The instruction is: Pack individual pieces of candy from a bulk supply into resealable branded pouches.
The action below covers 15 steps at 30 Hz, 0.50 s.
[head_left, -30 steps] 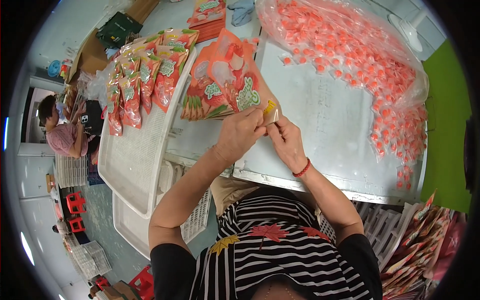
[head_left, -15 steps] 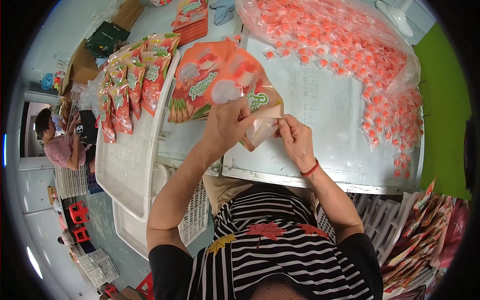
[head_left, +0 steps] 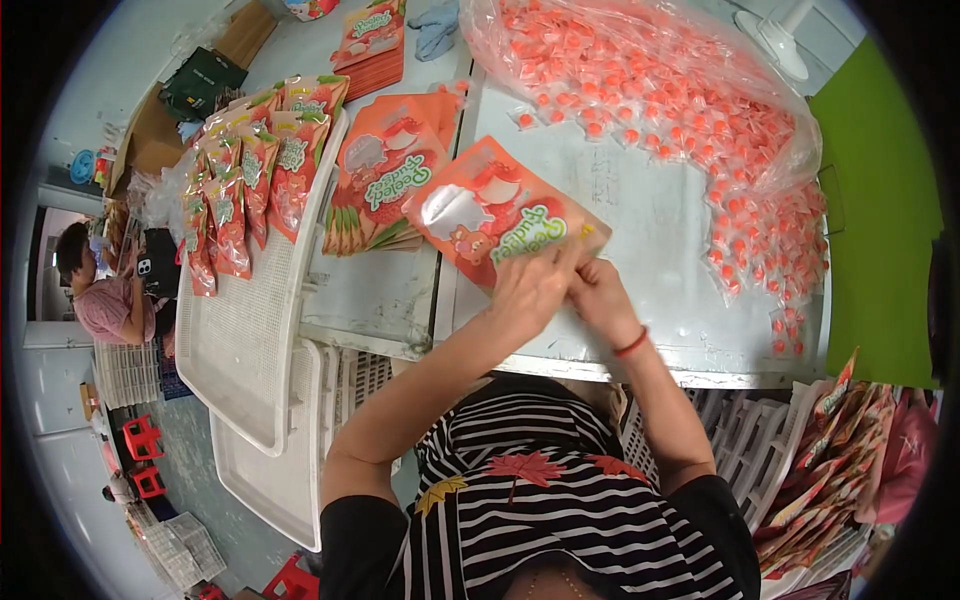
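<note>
Over the metal table, both my hands are at the near end of one orange-red candy pouch (head_left: 490,205), its printed front facing up. My left hand (head_left: 535,285) is closed on the pouch's near edge. Beside it, my right hand (head_left: 603,300) pinches the near right corner; its fingertips are partly hidden by the left hand. To the left of this pouch lies a fanned stack of flat pouches (head_left: 375,165) of the same kind. Farther right, many small clear-wrapped red candies (head_left: 700,150) spill out of a large clear plastic bag (head_left: 790,120).
Filled pouches (head_left: 240,170) stand on a white perforated tray (head_left: 235,330) at the left. More flat pouches (head_left: 370,60) and a blue cloth (head_left: 434,32) lie at the back. A green panel (head_left: 870,220) borders the right side. Another person (head_left: 110,290) is at far left.
The pouch in my hands has swung off the stack to the right and now lies flatter, its printed face showing. My left hand has moved right and nearer, close against my right hand.
</note>
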Tool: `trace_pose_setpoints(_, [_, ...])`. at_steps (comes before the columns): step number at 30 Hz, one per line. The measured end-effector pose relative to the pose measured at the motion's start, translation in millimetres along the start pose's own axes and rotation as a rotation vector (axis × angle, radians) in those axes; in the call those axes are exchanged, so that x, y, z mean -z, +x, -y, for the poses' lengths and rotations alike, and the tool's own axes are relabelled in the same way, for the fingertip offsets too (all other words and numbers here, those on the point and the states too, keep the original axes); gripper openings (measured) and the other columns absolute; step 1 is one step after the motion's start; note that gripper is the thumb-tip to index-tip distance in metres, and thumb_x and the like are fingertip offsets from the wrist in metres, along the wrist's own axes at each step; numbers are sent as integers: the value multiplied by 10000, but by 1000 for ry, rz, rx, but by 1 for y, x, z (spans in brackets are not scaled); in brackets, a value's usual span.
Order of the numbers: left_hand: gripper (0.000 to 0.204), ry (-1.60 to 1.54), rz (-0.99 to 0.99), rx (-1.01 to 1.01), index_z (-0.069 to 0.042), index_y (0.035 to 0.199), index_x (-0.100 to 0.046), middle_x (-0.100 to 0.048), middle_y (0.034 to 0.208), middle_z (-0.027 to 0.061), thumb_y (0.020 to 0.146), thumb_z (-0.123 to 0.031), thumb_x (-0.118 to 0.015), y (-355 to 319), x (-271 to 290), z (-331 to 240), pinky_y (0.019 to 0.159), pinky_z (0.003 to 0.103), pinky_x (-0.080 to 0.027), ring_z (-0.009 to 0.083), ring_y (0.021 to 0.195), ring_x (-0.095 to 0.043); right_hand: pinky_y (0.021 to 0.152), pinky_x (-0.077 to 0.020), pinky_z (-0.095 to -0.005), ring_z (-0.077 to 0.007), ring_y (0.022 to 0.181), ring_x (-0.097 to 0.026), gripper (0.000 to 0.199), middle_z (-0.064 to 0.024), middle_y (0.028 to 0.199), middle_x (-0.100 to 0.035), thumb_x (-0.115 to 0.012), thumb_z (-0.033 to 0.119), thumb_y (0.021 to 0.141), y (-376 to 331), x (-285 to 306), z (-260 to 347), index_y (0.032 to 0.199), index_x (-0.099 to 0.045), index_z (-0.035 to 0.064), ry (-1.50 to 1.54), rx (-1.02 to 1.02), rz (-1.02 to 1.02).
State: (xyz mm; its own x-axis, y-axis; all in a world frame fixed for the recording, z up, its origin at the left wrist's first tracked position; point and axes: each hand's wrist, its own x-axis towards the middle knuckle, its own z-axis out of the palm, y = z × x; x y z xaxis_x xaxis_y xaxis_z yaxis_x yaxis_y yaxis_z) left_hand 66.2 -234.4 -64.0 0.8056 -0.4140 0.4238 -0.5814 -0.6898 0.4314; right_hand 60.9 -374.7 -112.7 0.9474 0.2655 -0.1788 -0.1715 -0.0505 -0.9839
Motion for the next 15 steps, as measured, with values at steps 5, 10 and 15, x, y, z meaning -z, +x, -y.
trace_pose_setpoints(5, [519,10,7,-32,-53,1206,-559,-624,807,116,695,-17,-637,-11,-10,-7,528,378,-521,292,675,-650,496,-451,-244,-134,551,-564,269,-77,775,-644,-385,141,990,-14,44,6,975,-591,-32,756,-410,235])
trace_pose_setpoints(10, [524,21,28,-75,-76,1208,-562,-625,835,123,694,-41,-656,-15,-17,-8,537,349,-532,278,702,-656,944,-468,-368,-209,1065,-577,314,-150,1200,-567,-355,126,993,-26,23,18,1233,-480,-34,837,-344,92])
trace_pose_setpoints(15, [469,16,-83,-128,-1,1176,-583,-650,865,137,709,-22,-618,-15,-21,-25,553,335,-541,261,706,-666,954,-471,-361,-227,1089,-574,333,-125,1224,-561,-397,116,981,-30,24,19,1279,-445,-25,1197,-386,119])
